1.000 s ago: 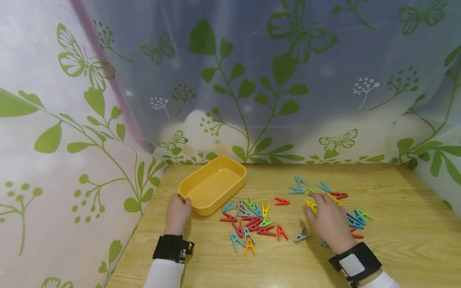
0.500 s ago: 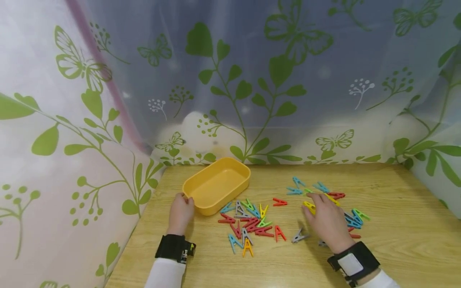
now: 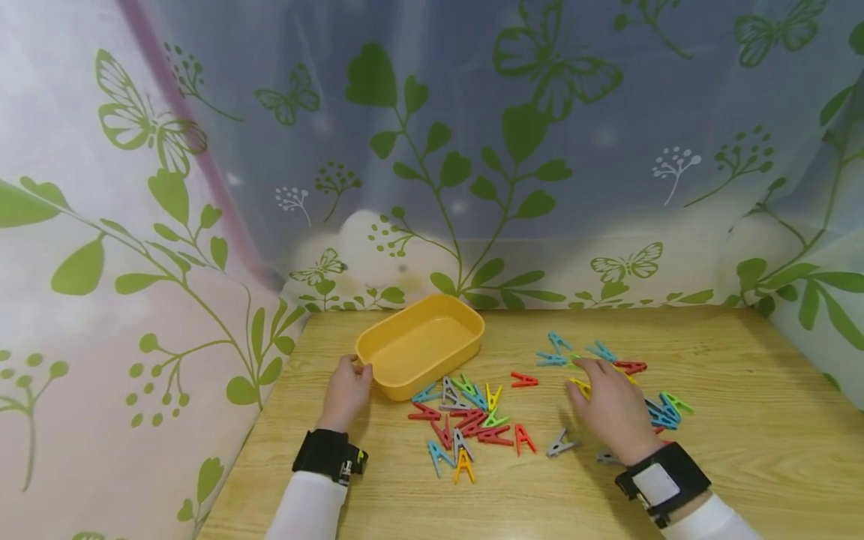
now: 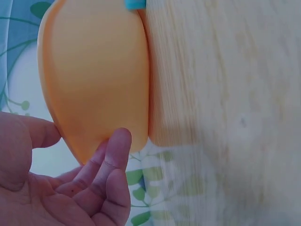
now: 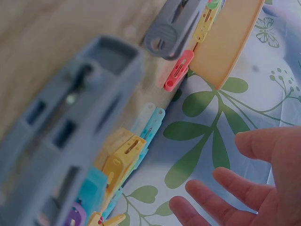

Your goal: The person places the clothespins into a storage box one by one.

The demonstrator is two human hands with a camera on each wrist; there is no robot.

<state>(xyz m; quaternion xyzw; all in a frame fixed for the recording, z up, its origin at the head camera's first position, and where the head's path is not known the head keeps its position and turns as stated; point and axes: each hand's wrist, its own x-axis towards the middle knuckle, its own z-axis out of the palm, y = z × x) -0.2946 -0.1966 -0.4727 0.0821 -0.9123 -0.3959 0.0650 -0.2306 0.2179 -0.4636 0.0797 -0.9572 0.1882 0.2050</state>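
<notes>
In the head view my left hand (image 3: 346, 394) is at the near left corner of a yellow plastic bin (image 3: 382, 384). The left wrist view shows loosely bent fingers touching the bin's outer wall (image 4: 96, 70), and the thumb right at its rim. Over the right-hand group of plastic clothespins hovers my right hand (image 3: 616, 411), partly hiding a yellow clothespin (image 3: 579, 388). Its fingers are loosely spread with nothing between them in the right wrist view. Close to that wrist camera is a grey clothespin (image 5: 101, 80).
A heap of mixed clothespins (image 3: 472, 420) lies just in front of the bin, between the hands. Several blue clothespins (image 3: 664, 412) and a red clothespin (image 3: 631, 367) surround the right hand. Behind the wooden table (image 3: 513, 495) hangs a leaf-printed curtain (image 3: 432, 187).
The bin has slid to the right across the table, its near side now closer to the heap. My left hand moved along with it. The right hand has stayed nearly still.
</notes>
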